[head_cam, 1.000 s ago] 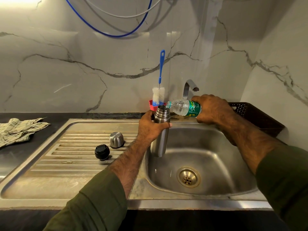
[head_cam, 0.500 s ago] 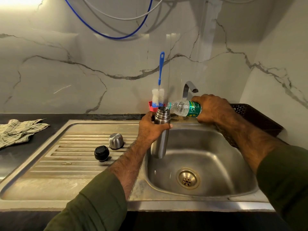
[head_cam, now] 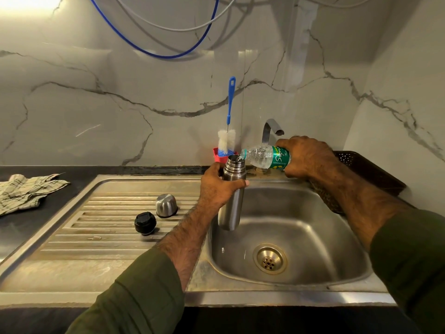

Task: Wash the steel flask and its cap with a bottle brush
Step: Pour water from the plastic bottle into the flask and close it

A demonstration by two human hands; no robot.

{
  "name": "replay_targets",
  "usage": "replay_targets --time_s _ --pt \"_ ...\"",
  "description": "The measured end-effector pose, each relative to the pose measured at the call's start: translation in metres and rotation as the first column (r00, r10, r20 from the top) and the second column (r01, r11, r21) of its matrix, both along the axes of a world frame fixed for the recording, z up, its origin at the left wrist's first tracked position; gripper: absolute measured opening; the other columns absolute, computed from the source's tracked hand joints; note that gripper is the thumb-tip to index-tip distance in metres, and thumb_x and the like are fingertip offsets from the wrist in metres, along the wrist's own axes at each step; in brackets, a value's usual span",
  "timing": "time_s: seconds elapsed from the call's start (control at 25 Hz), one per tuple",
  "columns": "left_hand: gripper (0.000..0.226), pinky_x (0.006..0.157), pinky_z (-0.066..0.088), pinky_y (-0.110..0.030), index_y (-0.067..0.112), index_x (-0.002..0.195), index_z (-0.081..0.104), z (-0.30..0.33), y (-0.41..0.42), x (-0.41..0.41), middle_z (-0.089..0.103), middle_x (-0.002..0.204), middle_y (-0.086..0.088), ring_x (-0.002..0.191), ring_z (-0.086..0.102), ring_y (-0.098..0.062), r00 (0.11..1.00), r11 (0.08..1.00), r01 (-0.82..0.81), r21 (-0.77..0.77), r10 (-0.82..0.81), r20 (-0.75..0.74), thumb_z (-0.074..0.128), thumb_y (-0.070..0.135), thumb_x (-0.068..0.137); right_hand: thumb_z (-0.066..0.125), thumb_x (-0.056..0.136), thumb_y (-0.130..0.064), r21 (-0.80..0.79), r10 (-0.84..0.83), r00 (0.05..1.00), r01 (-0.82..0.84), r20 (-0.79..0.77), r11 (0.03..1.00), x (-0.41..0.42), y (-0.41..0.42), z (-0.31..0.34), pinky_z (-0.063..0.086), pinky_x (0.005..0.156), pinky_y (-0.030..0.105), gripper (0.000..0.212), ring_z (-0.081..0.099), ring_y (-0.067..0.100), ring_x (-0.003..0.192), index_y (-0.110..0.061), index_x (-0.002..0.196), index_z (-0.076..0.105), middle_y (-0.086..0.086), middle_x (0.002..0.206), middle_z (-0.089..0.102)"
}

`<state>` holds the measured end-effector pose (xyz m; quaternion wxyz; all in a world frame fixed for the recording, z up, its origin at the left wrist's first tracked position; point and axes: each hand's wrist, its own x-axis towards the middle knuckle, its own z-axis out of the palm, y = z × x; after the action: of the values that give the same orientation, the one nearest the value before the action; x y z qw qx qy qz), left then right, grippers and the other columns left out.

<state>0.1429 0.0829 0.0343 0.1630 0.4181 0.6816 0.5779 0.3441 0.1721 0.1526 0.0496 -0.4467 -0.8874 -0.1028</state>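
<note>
The left hand (head_cam: 220, 186) was wrapped around the upper part of the upright cylindrical steel flask (head_cam: 232, 194), holding it over the left edge of the steel sink basin (head_cam: 289, 239), while the right hand (head_cam: 307, 156) gripped a clear plastic water bottle with a green label (head_cam: 266, 157) tipped almost level, its mouth at the flask's open top. The blue-handled, white-bristled bottle brush (head_cam: 227, 131) stood upright in a red holder just behind the flask, probably nearer the left hand. The rounded steel cap (head_cam: 166, 205) and black round stopper (head_cam: 145, 223) lay left of the basin on the ribbed drainboard.
</note>
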Motion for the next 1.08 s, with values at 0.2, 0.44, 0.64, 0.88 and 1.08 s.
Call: replay_targets --time_s 0.2,0.44,0.64,0.88,1.08 --pt "0.074 0.076 0.047 -0.014 0.015 0.131 0.063 -0.002 0.0 -0.001 0.068 0.115 0.007 0.101 0.064 -0.01 1.0 1.0 -0.004 -0.002 0.004 0.006 0.1 0.028 0.068 0.082 0.08 -0.046 -0.008 0.003 1.0 -0.003 0.012 1.0 -0.001 0.001 0.002 0.054 0.098 0.047 0.078 0.06 0.025 0.113 -0.032 0.147 0.046 0.005 0.13 0.063" --pt "0.071 0.089 0.058 -0.029 0.016 0.126 0.065 -0.005 0.003 -0.002 0.072 0.113 0.007 0.1 0.067 -0.009 1.0 1.0 -0.007 0.012 0.007 0.002 0.101 0.03 0.066 0.08 0.08 -0.046 -0.003 0.01 1.0 -0.009 0.022 1.0 0.0 0.001 0.002 0.054 0.095 0.046 0.076 0.06 0.025 0.111 -0.033 0.147 0.046 0.005 0.128 0.064" --pt "0.072 0.093 0.062 -0.038 0.018 0.124 0.065 -0.009 0.005 -0.004 0.073 0.112 0.004 0.101 0.07 -0.013 1.0 1.0 -0.013 0.017 0.013 -0.012 0.101 0.032 0.064 0.079 0.079 -0.046 0.004 0.012 1.0 -0.012 0.028 1.0 0.001 0.001 0.003 0.055 0.095 0.047 0.075 0.06 0.024 0.11 -0.033 0.145 0.047 0.004 0.126 0.064" --pt "0.074 0.095 0.062 -0.042 0.017 0.126 0.065 -0.011 0.007 -0.006 0.073 0.114 0.002 0.104 0.07 -0.016 1.0 1.0 -0.018 0.021 0.018 -0.012 0.101 0.033 0.064 0.08 0.079 -0.046 0.005 0.008 1.0 -0.008 0.029 1.0 0.0 0.001 0.005 0.055 0.096 0.048 0.075 0.06 0.024 0.111 -0.033 0.146 0.047 0.004 0.127 0.064" --pt "0.075 0.091 0.061 -0.037 0.017 0.127 0.064 -0.011 0.008 -0.005 0.073 0.115 0.001 0.104 0.069 -0.016 1.0 1.0 -0.02 0.019 0.021 -0.011 0.101 0.034 0.064 0.079 0.08 -0.048 0.027 0.01 0.999 -0.011 0.039 1.0 0.001 0.0 0.007 0.055 0.096 0.048 0.076 0.06 0.024 0.112 -0.032 0.146 0.047 0.004 0.128 0.063"
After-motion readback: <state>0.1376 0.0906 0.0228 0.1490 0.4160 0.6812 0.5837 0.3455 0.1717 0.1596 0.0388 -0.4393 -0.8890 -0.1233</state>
